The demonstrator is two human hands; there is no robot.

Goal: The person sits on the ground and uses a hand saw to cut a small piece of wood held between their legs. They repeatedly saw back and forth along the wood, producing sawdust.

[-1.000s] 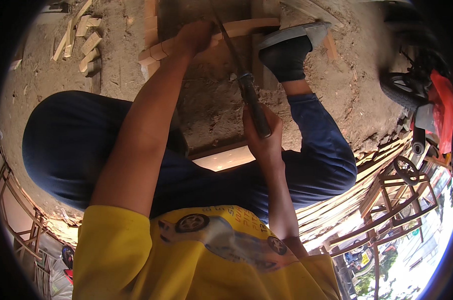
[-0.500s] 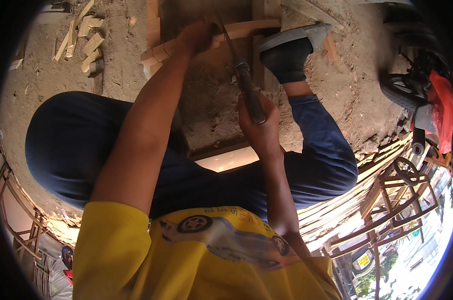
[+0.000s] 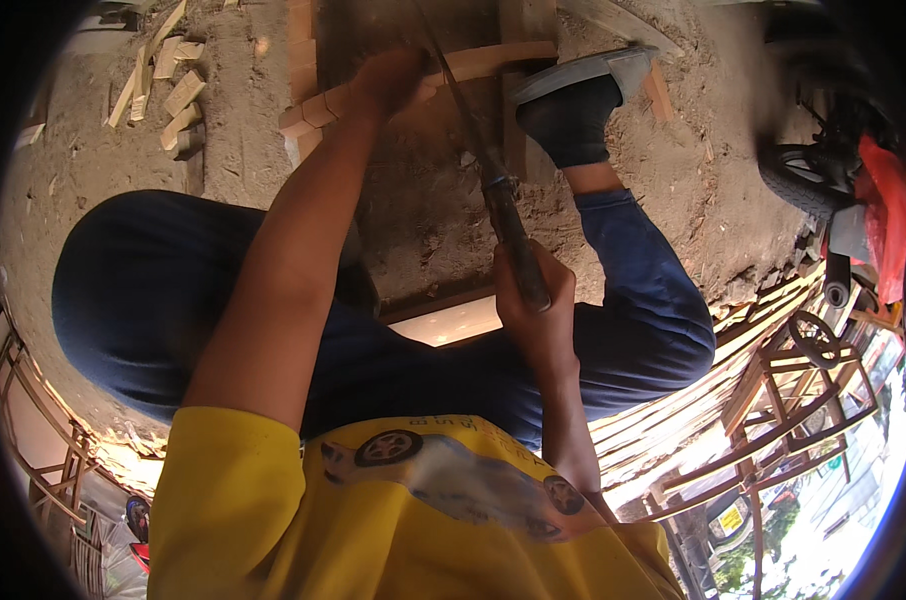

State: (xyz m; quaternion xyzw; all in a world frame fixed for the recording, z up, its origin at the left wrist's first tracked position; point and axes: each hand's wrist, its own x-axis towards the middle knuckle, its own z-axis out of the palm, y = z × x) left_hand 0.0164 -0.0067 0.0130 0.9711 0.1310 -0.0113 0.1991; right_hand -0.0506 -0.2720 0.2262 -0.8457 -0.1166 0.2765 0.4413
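My right hand (image 3: 538,290) is wrapped round the straight dark handle of a long, thin-bladed tool (image 3: 463,110), which looks like a saw seen edge-on. Its blade points away from me and passes beside the wood. My left hand (image 3: 391,80) grips a pale wooden strip (image 3: 493,58) just left of the blade; its fingers are in shadow. That strip lies crosswise over other timber near the ground. My shod foot (image 3: 583,100) rests close to the strip's right end. Where blade and wood meet is too dark to make out.
Several short wood offcuts (image 3: 183,92) lie on the dirt at the far left. A block column (image 3: 301,60) stands beyond my left hand. On the right are a wheel (image 3: 803,180), a red plastic bag (image 3: 885,220) and a wooden frame (image 3: 788,400). Long slats lie behind my knee.
My right hand has drawn the tool back toward me and slightly right. My left hand stays on the wooden strip.
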